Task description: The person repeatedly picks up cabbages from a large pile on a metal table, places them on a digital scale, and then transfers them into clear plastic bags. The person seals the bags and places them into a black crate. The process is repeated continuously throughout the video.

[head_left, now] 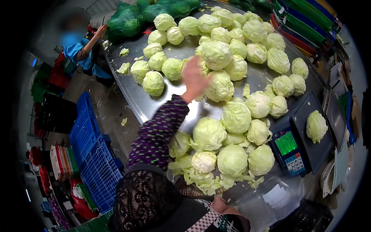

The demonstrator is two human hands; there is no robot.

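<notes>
My left hand (195, 79), in a purple patterned sleeve (160, 125), reaches over a metal table (129, 83) covered with pale green cabbages. Motion blurs it, but its fingers look stretched out with the thumb apart, and I see nothing held in it. Close to its right side are a large cabbage (217, 55) and another cabbage (219, 86) below that one. Left of the fingers lies a smaller cabbage (172, 69). Whether the hand touches any of them I cannot tell. Out of sight is my right hand.
A digital scale (315, 154) at the right bears one cabbage (316, 126). Trimmed leaves (201, 181) lie at the near edge by a clear plastic bin (278, 201). Green net sacks (125, 22) sit at the back. A person (87, 54) stands far left, beyond blue crates (91, 150).
</notes>
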